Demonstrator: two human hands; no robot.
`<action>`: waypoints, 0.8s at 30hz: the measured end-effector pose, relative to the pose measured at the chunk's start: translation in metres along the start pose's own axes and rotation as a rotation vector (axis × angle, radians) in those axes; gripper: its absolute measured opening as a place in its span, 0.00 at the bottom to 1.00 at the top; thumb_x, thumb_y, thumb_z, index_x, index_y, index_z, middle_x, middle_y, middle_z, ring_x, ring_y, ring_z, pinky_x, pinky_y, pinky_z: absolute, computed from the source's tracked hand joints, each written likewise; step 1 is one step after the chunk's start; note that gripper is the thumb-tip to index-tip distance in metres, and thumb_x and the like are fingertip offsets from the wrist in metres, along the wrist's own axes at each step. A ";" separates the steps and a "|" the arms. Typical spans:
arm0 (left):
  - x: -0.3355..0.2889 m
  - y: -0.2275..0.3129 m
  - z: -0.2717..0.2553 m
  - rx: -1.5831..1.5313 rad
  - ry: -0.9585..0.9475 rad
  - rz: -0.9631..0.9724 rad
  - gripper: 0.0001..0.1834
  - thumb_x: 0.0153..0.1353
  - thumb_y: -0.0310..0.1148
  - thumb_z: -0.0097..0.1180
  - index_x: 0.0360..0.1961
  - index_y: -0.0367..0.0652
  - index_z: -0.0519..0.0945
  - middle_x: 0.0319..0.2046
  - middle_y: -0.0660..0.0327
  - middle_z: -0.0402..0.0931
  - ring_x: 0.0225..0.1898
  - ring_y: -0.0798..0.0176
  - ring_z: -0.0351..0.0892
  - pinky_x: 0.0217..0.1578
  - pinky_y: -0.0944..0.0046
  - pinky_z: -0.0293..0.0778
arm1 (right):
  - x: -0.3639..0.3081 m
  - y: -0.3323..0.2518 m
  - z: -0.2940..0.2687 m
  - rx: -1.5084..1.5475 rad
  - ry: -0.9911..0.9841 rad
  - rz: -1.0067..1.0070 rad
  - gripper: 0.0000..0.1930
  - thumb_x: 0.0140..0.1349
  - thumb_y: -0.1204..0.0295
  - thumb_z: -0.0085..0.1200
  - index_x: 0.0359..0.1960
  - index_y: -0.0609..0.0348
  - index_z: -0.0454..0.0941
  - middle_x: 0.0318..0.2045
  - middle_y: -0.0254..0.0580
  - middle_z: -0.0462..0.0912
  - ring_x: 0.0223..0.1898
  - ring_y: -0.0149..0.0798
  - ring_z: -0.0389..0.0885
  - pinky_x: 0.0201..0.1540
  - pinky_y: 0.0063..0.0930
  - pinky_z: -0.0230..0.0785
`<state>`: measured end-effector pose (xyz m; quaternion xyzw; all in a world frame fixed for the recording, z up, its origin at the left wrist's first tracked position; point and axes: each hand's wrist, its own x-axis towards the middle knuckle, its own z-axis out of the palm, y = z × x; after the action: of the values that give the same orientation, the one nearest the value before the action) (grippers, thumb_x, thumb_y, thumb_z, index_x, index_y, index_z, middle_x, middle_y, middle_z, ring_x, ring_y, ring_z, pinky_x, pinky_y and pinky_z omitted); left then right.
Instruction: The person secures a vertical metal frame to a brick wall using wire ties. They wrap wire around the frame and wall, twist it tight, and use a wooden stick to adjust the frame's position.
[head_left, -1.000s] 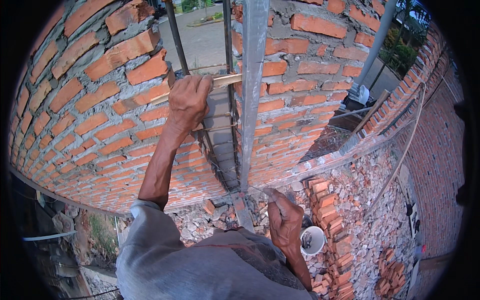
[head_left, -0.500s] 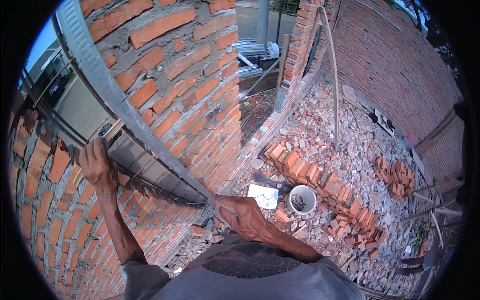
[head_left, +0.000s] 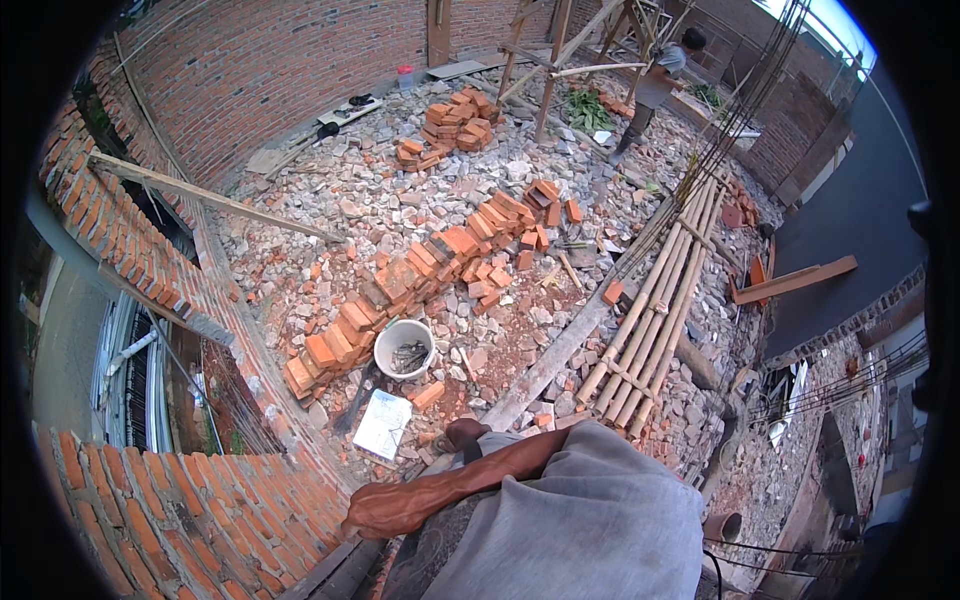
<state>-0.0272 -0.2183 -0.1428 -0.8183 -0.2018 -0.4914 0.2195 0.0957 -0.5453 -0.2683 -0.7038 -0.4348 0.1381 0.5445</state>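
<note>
My right hand (head_left: 395, 510) reaches left across the body, fingers curled closed at the end of a long grey bar (head_left: 335, 568) beside the brick wall (head_left: 190, 500). The far side of the grip is hidden. Beyond the hand, a white sheet or board with dark lines (head_left: 382, 424) lies on the rubble. A white bucket (head_left: 426, 337) stands just past it, with grey material or tools inside. My left hand is out of view.
A long row of orange bricks (head_left: 462, 240) runs across the rubble, with another brick pile (head_left: 465, 120) farther back. Bundled bamboo poles (head_left: 655, 310) and a long plank (head_left: 560, 355) lie to the right. Another person (head_left: 655, 90) stands at the back near wooden props.
The view has swung right, bringing in the bamboo poles and another person. My left hand, earlier on top of the brickwork at the left, has left the view. My right hand stays at the bar.
</note>
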 end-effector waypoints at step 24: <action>-0.019 0.087 0.003 -0.292 -0.059 0.104 0.23 0.64 0.50 0.53 0.52 0.45 0.77 0.43 0.53 0.77 0.44 0.53 0.75 0.48 0.45 0.67 | -0.030 0.037 -0.001 -0.173 0.193 -0.015 0.10 0.63 0.72 0.49 0.38 0.68 0.77 0.22 0.56 0.77 0.27 0.59 0.77 0.33 0.48 0.69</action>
<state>0.0146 -0.2904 -0.1749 -0.8650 -0.0917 -0.4792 0.1173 0.0965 -0.5701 -0.3093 -0.7548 -0.3959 0.0275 0.5223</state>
